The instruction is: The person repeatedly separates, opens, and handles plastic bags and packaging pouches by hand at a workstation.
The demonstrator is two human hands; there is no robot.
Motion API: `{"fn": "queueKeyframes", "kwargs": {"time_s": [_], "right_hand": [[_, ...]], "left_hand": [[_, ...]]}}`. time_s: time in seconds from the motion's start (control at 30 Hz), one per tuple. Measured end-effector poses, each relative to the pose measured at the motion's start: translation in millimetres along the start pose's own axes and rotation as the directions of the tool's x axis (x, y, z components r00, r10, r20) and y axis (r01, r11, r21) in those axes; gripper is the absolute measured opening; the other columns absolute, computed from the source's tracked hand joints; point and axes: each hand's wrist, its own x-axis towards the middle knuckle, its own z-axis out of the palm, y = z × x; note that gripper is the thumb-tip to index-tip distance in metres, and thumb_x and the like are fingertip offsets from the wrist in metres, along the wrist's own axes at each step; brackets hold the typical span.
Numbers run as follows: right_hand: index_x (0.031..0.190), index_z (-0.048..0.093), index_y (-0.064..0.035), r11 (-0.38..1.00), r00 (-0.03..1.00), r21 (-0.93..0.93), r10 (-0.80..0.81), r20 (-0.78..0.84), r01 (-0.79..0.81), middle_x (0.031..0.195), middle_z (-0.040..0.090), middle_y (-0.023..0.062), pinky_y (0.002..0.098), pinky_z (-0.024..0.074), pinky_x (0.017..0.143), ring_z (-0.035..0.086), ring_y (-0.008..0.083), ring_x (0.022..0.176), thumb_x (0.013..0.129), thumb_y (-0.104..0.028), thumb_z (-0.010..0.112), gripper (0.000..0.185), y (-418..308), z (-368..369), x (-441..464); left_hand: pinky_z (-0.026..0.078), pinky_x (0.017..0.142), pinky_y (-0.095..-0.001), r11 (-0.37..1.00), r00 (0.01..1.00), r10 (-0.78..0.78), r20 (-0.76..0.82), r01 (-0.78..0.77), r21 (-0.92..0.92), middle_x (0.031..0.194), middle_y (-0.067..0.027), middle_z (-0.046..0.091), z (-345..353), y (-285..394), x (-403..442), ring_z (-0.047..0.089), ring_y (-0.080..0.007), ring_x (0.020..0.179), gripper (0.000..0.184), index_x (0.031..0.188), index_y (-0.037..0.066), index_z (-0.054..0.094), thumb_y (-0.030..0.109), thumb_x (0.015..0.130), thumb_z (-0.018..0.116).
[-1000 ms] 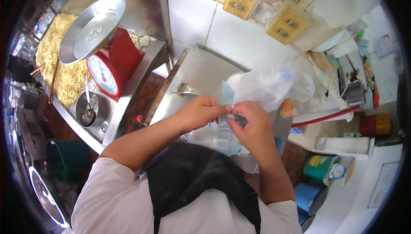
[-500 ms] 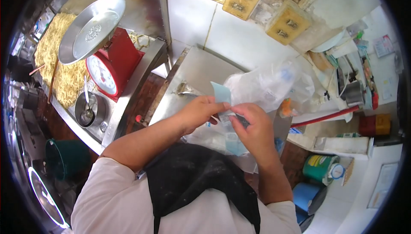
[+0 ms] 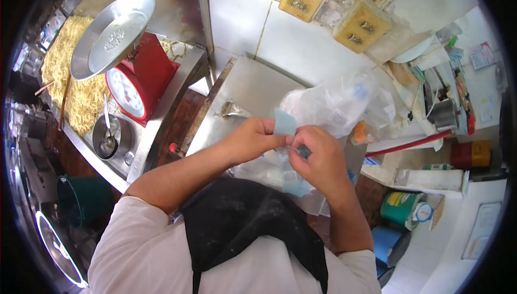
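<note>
A thin light-blue piece of plastic [image 3: 284, 121] stands up between my hands; its exact kind is unclear. My left hand [image 3: 259, 140] is closed on it, thumb pointing right. Fingertips of my right hand [image 3: 322, 156] are pinched together at its right edge, touching the left thumb tip. Below them hangs another light-blue part [image 3: 295, 184], possibly of the same piece. Clear plastic bags [image 3: 256, 173] lie under my hands on the metal table [image 3: 253, 86]. A larger translucent bag [image 3: 336, 108] rests just beyond my right hand.
On the left, a red scale [image 3: 142, 78] with a metal pan [image 3: 116, 35] stands beside a heap of noodles [image 3: 78, 92]. A small pot [image 3: 111, 137] holds a spoon. A green bucket [image 3: 83, 200] stands lower left. Shelves with a metal pot [image 3: 445, 114] are at right.
The light-blue plastic has shifted slightly right and down. My right fingers have curled tighter, and my left thumb has moved a little right.
</note>
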Motion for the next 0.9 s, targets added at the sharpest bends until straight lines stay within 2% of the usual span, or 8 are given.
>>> {"fn": "queueKeyframes", "kwargs": {"time_s": [0.3, 0.47, 0.57, 0.67, 0.8, 0.9], "right_hand": [[0.084, 0.065, -0.0084, 0.996, 0.995, -0.065, -0.068, -0.07, 0.064, 0.095, 0.067, 0.006, 0.0408, 0.0505, 0.074, 0.065, 0.0284, 0.087, 0.074, -0.01, 0.074, 0.014, -1.5, 2.6, -2.2], [0.085, 0.067, -0.0087, 0.984, 0.988, -0.154, -0.111, -0.109, 0.094, 0.098, 0.068, 0.0049, 0.0406, 0.051, 0.077, 0.066, 0.0279, 0.089, 0.075, -0.011, 0.074, 0.012, -1.9, 2.5, -6.6], [0.087, 0.068, -0.0091, 0.993, 0.995, -0.107, -0.049, -0.089, 0.04, 0.098, 0.068, 0.0054, 0.0409, 0.0512, 0.078, 0.066, 0.0284, 0.089, 0.075, -0.012, 0.074, 0.013, -4.3, 6.3, -9.1], [0.088, 0.068, -0.0087, 0.992, 0.997, -0.117, -0.055, -0.052, 0.049, 0.1, 0.068, 0.0067, 0.0407, 0.0514, 0.08, 0.065, 0.0293, 0.09, 0.076, -0.012, 0.075, 0.014, -7.4, 6.7, -15.1], [0.092, 0.068, -0.0076, 0.996, 0.99, -0.092, -0.008, -0.138, -0.005, 0.102, 0.068, 0.0085, 0.0399, 0.0511, 0.081, 0.065, 0.0295, 0.093, 0.078, -0.011, 0.075, 0.015, -7.7, 6.5, -22.4], [0.094, 0.069, -0.0073, 0.993, 0.982, -0.11, 0.029, -0.187, -0.05, 0.102, 0.068, 0.0087, 0.0396, 0.0511, 0.08, 0.065, 0.0293, 0.093, 0.077, -0.01, 0.075, 0.018, -6.8, 3.3, -19.5]], "left_hand": [[0.045, 0.067, -0.0233, 0.996, 0.996, -0.032, -0.079, 0.039, 0.083, 0.081, 0.002, 0.066, -2.6, 5.9, 4.1, 0.056, -0.0056, 0.073, 0.025, 0.097, 0.004, 0.072, 0.029, 0.093, 0.069], [0.046, 0.065, -0.0239, 0.997, 0.989, -0.076, -0.128, 0.079, 0.017, 0.08, 0.0015, 0.067, -1.5, 1.4, 10.0, 0.057, -0.0069, 0.071, 0.024, 0.094, 0.006, 0.071, 0.029, 0.092, 0.069], [0.047, 0.064, -0.0235, 0.995, 0.988, -0.091, -0.121, 0.084, -0.055, 0.08, 0.0012, 0.067, -2.7, -4.6, 14.1, 0.058, -0.0071, 0.07, 0.022, 0.094, 0.007, 0.07, 0.029, 0.093, 0.068], [0.047, 0.062, -0.023, 0.987, 0.987, -0.112, -0.116, 0.097, -0.129, 0.08, 0.0009, 0.067, -2.2, -8.7, 17.2, 0.058, -0.007, 0.069, 0.021, 0.094, 0.007, 0.07, 0.028, 0.093, 0.068], [0.047, 0.062, -0.0231, 0.976, 0.979, -0.165, -0.122, 0.144, -0.161, 0.082, 0.0009, 0.068, 0.9, -8.8, 17.2, 0.059, -0.0068, 0.07, 0.021, 0.095, 0.007, 0.07, 0.027, 0.094, 0.067], [0.046, 0.061, -0.0241, 0.983, 0.983, -0.132, -0.131, 0.112, -0.145, 0.08, 0.0028, 0.065, 4.5, -8.3, 17.1, 0.055, -0.0076, 0.065, 0.023, 0.093, 0.008, 0.07, 0.031, 0.092, 0.068]]}}
